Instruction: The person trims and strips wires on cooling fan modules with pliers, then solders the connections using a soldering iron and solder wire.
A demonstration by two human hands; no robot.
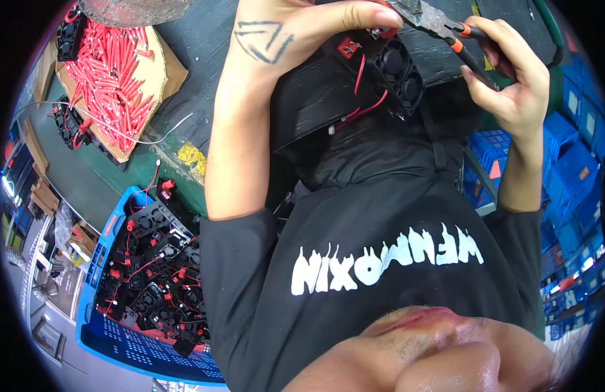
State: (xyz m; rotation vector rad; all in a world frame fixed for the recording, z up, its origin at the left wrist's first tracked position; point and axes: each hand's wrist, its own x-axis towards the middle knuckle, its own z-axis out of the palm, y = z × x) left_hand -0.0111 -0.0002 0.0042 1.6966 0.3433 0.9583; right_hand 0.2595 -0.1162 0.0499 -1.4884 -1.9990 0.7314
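My right hand [518,81] is wrapped round a pair of pliers [433,21] with black and orange handles. Their jaws point left, toward the thumb of my left hand [292,32] at the top edge. That thumb presses on a small red part at the end of a black fan unit [399,75]; my other left fingers are mostly out of view. The unit has two small fans side by side, a red connector [347,47] and loose red wires [364,108] hanging toward my lap. Whether the jaws grip anything cannot be made out.
Left on the dark bench, a cardboard tray [175,70] holds many red cylindrical pieces [113,78], with black fan units [70,124] beside it. A blue crate [87,313] full of similar units stands lower left. Blue crates [570,163] are stacked at right.
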